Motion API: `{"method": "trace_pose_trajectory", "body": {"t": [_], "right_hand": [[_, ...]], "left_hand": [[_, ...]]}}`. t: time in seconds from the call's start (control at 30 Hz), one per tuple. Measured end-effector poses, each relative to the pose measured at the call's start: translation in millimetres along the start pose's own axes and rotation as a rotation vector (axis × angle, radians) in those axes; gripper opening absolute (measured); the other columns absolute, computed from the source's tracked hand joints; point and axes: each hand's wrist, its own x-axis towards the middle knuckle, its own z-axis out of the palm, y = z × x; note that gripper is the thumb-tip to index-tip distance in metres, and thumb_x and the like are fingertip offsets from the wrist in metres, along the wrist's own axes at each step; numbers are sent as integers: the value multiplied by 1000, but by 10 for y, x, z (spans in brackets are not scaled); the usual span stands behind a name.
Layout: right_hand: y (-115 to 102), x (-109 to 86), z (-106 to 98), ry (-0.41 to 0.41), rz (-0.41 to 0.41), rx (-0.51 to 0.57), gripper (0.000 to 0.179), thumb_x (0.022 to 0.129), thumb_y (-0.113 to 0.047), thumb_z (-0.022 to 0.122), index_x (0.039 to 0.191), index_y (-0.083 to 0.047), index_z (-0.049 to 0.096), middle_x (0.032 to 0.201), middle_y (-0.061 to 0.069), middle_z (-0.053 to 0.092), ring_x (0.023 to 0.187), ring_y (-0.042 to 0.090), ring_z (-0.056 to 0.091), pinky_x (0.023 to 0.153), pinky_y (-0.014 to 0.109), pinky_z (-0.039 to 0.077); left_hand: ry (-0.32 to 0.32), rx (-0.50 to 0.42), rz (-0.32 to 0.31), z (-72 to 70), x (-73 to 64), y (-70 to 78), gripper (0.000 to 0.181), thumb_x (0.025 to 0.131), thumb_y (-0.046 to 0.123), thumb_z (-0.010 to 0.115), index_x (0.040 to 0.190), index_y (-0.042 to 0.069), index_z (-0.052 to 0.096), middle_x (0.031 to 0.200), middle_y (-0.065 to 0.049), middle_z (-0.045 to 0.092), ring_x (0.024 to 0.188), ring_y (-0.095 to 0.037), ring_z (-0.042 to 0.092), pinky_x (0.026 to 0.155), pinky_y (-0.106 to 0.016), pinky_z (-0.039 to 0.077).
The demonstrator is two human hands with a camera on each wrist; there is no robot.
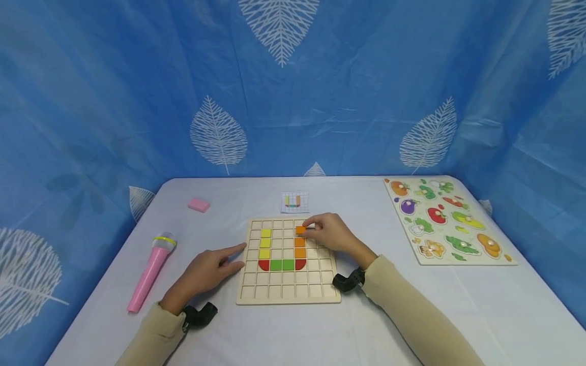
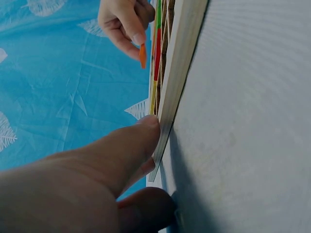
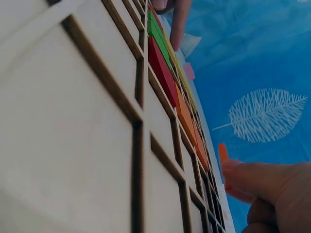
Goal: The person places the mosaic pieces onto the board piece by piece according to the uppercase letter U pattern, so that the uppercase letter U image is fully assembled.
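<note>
A wooden grid board lies on the white table, with coloured tiles set in its cells in a U. Three yellow tiles form the left side, two green tiles the bottom, red rounded tiles the corners, and two orange tiles the right side. My right hand pinches another orange tile between thumb and finger, just above the board at the top of the orange column. With extended fingers, my left hand touches the board's left edge; its thumb rests against the rim.
Behind the board lies a small card printed with a coloured U. A pink microphone and a pink block are on the left. At the right lies a vegetable peg puzzle. Blue leaf-patterned cloth surrounds the table.
</note>
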Motion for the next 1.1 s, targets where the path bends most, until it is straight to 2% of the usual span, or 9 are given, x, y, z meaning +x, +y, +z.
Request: {"method": "trace_pose_trajectory", "body": {"t": [0.57, 1.1], "right_hand": [[-41, -7, 110, 12, -6, -55, 25, 96, -22, 74, 117, -10, 76, 54, -3, 45, 45, 11, 38, 49, 27, 32], [-18, -13, 116, 33, -7, -63, 26, 94, -25, 75, 117, -11, 77, 53, -4, 44, 44, 10, 37, 48, 27, 31]], "left_hand": [[-7, -7, -43, 14, 3, -13, 56, 95, 38, 73, 147, 22, 58, 62, 3, 44, 56, -14, 41, 52, -27, 31], [-10, -8, -13, -16, 17, -2, 56, 96, 39, 72, 147, 21, 59, 61, 4, 43, 54, -12, 39, 52, -27, 30]]}}
